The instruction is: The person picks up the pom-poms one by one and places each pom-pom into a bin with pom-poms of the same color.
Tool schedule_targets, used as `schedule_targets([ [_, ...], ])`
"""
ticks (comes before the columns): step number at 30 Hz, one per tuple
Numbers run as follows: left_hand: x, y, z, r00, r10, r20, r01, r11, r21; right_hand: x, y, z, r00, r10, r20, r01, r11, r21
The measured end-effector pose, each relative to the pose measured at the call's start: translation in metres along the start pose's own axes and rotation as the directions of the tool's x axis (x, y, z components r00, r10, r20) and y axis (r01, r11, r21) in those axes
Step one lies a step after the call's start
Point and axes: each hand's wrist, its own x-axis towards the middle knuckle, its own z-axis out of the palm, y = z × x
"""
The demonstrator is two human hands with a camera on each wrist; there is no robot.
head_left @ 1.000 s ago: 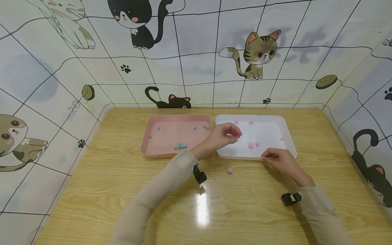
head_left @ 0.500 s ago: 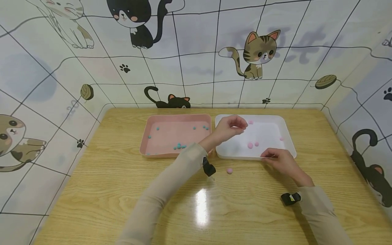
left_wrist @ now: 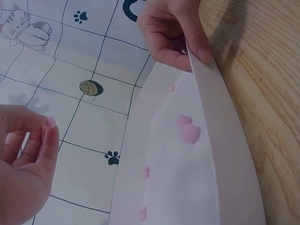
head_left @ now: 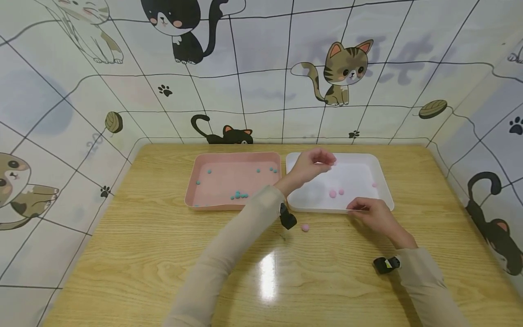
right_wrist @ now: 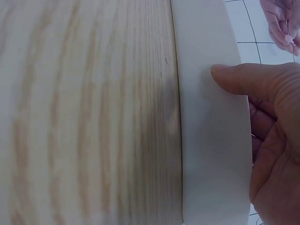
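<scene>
My left hand (head_left: 310, 167) is above the back of the white tray (head_left: 359, 168). Between its thumb and forefinger it pinches a small pink ball (left_wrist: 50, 122), plainest in the left wrist view. At the tray's near rim my right hand (head_left: 372, 215) grips the wall, its thumb (right_wrist: 229, 77) pressed on the outside and the fingers inside. Several pink balls lie in the tray, with a larger one (head_left: 333, 194) touching a smaller one (head_left: 341, 192). Pairs of small pink balls (left_wrist: 146, 172) show in the left wrist view; the left hand hides that part in the head view.
Left of the white tray stands a pink tray (head_left: 220, 181) with several teal balls (head_left: 238, 195). A single pink ball (head_left: 305, 227) lies on the wooden table (head_left: 327, 272) in front of the white tray. Cat-patterned walls (head_left: 261, 91) enclose the table's back and sides.
My left hand has moved right and toward the back over the white tray, now covering the back pairs of pink balls. The right hand stays on the rim.
</scene>
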Motion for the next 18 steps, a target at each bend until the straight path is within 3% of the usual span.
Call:
schedule_targets([
  [18,0.0072,-0.0052,0.0057,1.0,0.025,-0.013,-0.024,0.999,0.024,-0.0002,-0.0007,0.001,0.999,0.034,0.0,-0.034,0.999,-0.003],
])
